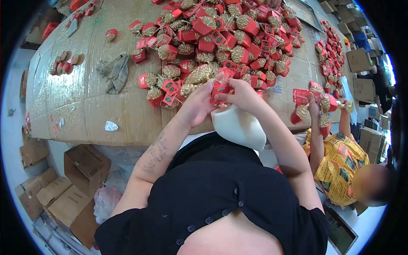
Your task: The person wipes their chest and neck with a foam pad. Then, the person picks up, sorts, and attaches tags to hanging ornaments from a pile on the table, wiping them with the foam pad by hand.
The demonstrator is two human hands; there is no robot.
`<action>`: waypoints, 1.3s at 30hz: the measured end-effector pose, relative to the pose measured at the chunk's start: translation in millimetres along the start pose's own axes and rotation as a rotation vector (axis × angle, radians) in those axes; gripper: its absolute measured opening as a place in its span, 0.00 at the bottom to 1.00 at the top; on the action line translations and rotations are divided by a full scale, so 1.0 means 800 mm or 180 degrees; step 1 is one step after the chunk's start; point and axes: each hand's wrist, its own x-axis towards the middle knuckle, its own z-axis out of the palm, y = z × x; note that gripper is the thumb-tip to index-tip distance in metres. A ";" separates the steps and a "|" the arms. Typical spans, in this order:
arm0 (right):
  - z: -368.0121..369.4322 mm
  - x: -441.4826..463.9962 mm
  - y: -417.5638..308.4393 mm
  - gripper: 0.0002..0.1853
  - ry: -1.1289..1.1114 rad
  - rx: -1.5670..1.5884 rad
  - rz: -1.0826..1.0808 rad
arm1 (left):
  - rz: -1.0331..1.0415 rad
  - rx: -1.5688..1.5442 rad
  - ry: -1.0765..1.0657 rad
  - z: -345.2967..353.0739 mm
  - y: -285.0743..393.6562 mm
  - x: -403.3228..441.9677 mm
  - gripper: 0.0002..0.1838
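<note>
Black shirt (204,182); left fingers (208,87), right fingers (234,85) nearly closed on red piece (220,90).

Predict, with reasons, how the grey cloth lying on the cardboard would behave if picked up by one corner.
The grey cloth would probably hang floppy, since it lies in loose, crumpled folds. It looks thin, so likely light for its size. Spread low on the cardboard, it seems unlikely to roll.
</note>
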 end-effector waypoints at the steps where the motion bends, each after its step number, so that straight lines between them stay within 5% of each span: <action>1: 0.000 0.001 0.002 0.19 -0.0080 0.0382 0.0213 | 0.0028 0.0338 0.0215 0.004 0.005 -0.002 0.27; 7: -0.004 -0.017 0.008 0.12 0.0363 0.1198 0.0425 | 0.0382 0.1332 0.0856 0.012 0.017 -0.022 0.25; 10: -0.019 -0.032 -0.017 0.11 0.1068 0.1580 0.0187 | 0.0913 0.2035 0.0704 0.023 0.046 -0.038 0.26; 19: -0.117 -0.053 -0.125 0.15 0.1117 0.2436 -0.0490 | 0.2709 0.1953 0.0149 0.133 0.142 -0.050 0.27; 21: -0.132 -0.057 -0.152 0.16 0.1089 0.2590 -0.0613 | 0.3058 0.2009 -0.0391 0.152 0.157 -0.035 0.27; 24: -0.153 -0.056 -0.184 0.16 0.0987 0.2767 -0.0734 | 0.2791 0.2543 -0.0631 0.177 0.174 -0.037 0.40; 26: -0.160 -0.052 -0.191 0.16 0.1089 0.2839 -0.0713 | 0.3787 0.3987 -0.0370 0.193 0.168 -0.030 0.51; 29: -0.168 -0.055 -0.204 0.16 0.1133 0.3045 -0.0591 | 0.3721 0.3971 -0.0291 0.197 0.166 -0.033 0.56; 31: -0.172 -0.059 -0.207 0.17 0.0804 0.3052 -0.0720 | 0.3206 0.2876 -0.0470 0.198 0.156 -0.032 0.51; 35: -0.170 -0.070 -0.220 0.18 0.0768 0.3118 -0.0629 | 0.3537 0.2631 -0.0552 0.195 0.156 -0.032 0.44; 39: -0.166 -0.085 -0.236 0.21 0.0960 0.3321 -0.0420 | 0.3296 0.2437 -0.0775 0.196 0.159 -0.040 0.19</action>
